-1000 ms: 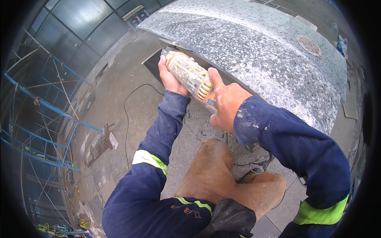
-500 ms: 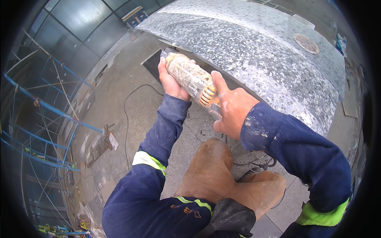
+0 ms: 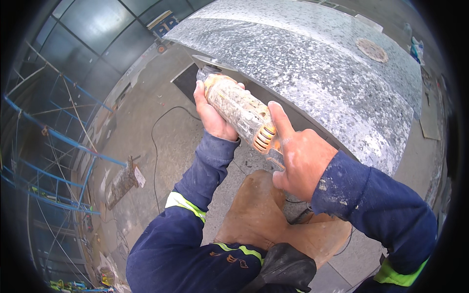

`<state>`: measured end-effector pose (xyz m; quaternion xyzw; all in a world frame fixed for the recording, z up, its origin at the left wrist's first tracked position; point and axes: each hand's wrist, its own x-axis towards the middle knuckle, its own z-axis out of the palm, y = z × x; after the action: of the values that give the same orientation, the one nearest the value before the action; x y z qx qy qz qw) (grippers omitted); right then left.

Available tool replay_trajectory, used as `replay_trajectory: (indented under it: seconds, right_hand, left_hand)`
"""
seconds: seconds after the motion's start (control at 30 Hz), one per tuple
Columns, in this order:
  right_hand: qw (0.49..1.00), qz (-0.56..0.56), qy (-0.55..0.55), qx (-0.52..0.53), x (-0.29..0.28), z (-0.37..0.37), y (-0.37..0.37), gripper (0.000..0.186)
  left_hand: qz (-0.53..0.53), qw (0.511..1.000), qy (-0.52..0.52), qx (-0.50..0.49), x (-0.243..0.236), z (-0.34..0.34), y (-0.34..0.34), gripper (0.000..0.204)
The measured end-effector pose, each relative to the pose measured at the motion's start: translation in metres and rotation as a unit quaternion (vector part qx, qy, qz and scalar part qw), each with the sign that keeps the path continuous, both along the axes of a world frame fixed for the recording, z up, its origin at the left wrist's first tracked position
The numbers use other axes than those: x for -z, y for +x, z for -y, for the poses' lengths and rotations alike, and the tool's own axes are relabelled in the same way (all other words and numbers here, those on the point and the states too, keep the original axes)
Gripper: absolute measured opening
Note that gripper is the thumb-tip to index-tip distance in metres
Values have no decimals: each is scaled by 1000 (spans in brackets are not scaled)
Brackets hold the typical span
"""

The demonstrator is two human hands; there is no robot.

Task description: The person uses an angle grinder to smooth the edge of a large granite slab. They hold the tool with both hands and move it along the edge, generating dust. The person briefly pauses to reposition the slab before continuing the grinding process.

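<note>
A dusty, paint-flecked angle grinder [image 3: 238, 103] with orange vents slants across the middle, its head end up and to the left. My left hand [image 3: 215, 113] supports the grinder's body from the left and underneath, fingers wrapped round it. My right hand [image 3: 304, 158] grips the rear end, with the index finger stretched along the casing. At the grinder's head a thin pale disc [image 3: 214, 62] shows close to the edge of a large speckled grey stone slab [image 3: 303, 73]. From this angle I cannot tell whether the disc touches the slab.
On the slab lies a round, pale speckled piece [image 3: 372, 50]. A dark cable [image 3: 154, 141] curves over the floor at left. Blue metal scaffold frames [image 3: 63, 136] stand farther left, near a dusty block [image 3: 122, 183]. A wheeled blue box [image 3: 163, 24] is at the back.
The grinder's rear end and my right hand have shifted slightly right and toward me. More of the disc shows at the head. Both hands keep their grip.
</note>
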<state>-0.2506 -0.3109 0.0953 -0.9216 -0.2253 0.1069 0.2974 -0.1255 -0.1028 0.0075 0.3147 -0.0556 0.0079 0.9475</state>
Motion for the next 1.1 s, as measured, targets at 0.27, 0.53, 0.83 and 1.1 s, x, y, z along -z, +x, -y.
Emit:
replay_trajectory:
  seconds: [0.27,0.53,0.83,1.1]
  right_hand:
    - [1000,0,-1,4,1,6,-9,104]
    - [996,-24,-79,-16,-10,9,-24,102]
    - [996,19,-87,-24,-12,10,-29,94]
    - [996,51,-62,-28,-9,-2,-16,90]
  left_hand:
    - [4,1000,-4,20,-1,3,-3,65]
    - [17,1000,10,20,-4,1,-7,65]
    - [10,1000,12,22,-3,4,-3,64]
    - [32,999,16,39,-2,-4,10,64]
